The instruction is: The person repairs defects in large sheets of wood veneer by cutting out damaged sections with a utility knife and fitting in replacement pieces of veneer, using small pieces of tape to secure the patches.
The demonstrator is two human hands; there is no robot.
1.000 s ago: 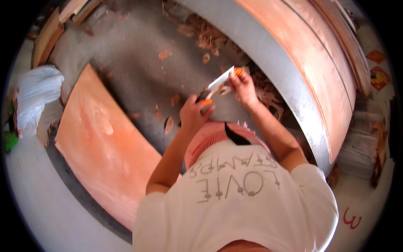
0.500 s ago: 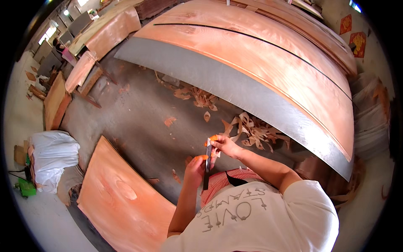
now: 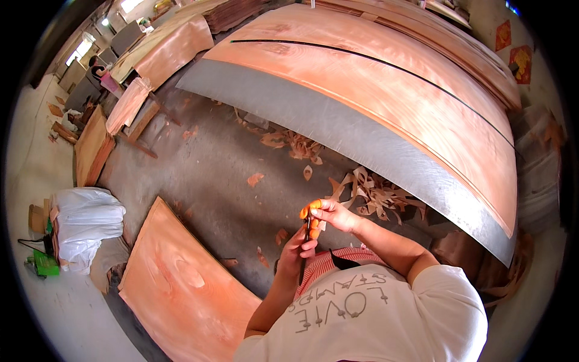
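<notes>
In front of my waist both hands are closed on a long, narrow dark bar-shaped tool (image 3: 303, 269). It stands nearly upright in the picture, and its exact kind is not clear. My left hand (image 3: 294, 247) wraps round its middle, with fingers curled. My right hand (image 3: 333, 215) pinches the upper end. Orange finger covers (image 3: 313, 205) sit on some fingertips, and they partly hide the tool. Beyond my hands lies a metal-edged worktable (image 3: 362, 133) carrying large sheets of reddish wood veneer (image 3: 434, 117), with a thin black strip (image 3: 386, 62) across them.
Veneer scraps (image 3: 377, 193) lie heaped on the floor under the table's edge. A stack of veneer sheets (image 3: 181, 295) is at my left. Farther left are a white sack (image 3: 90, 220) and a green object (image 3: 46, 263). Another person (image 3: 102, 73) is at the far left.
The tool has turned from showing its flat face to showing a thin edge. My left fingers have curled further round it. The view has shifted slightly, moving the surroundings right and down.
</notes>
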